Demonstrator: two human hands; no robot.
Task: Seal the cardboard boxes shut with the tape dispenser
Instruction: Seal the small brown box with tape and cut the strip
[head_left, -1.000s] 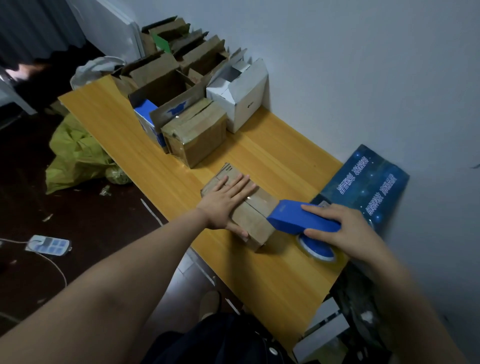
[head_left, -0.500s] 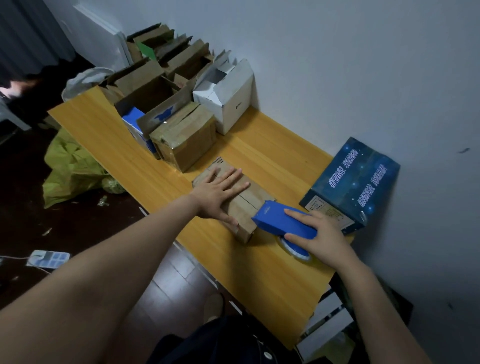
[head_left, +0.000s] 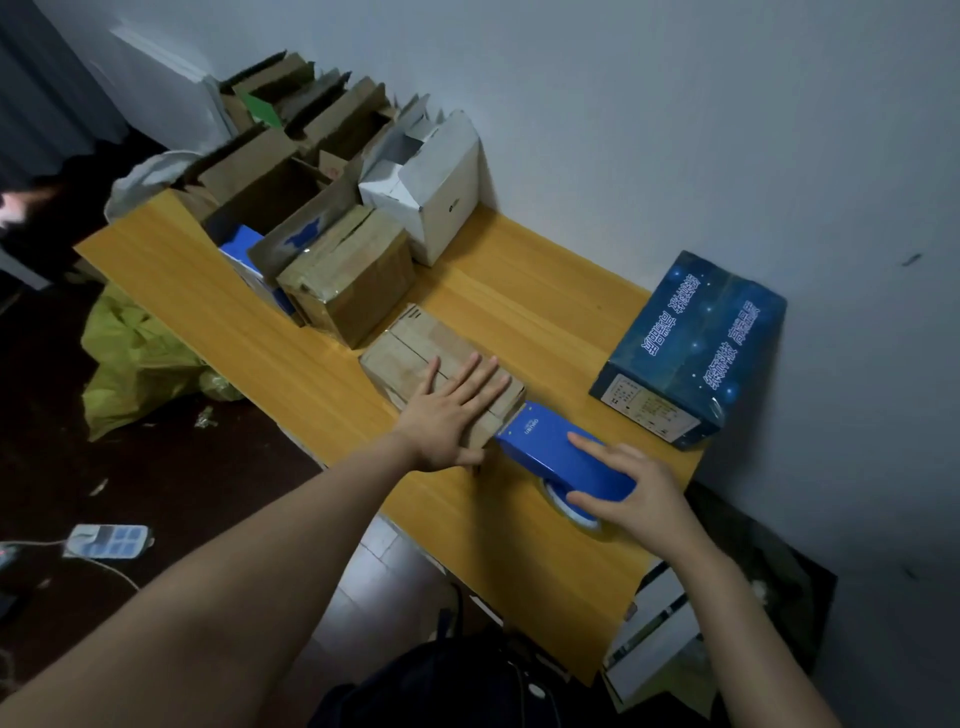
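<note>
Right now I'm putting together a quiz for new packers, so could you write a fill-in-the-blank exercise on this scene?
1. The left hand lies flat on a closed box made of ____.
2. The right hand holds a tape dispenser coloured ____.
3. The open box by the wall, next to the brown ones, is ____.

Missing words: cardboard; blue; white.

Blue tape dispenser (head_left: 563, 457), brown cardboard box (head_left: 415, 353), orange wood-grain table (head_left: 218, 306), starry dark-blue box (head_left: 696, 332), white box (head_left: 441, 202)
</note>
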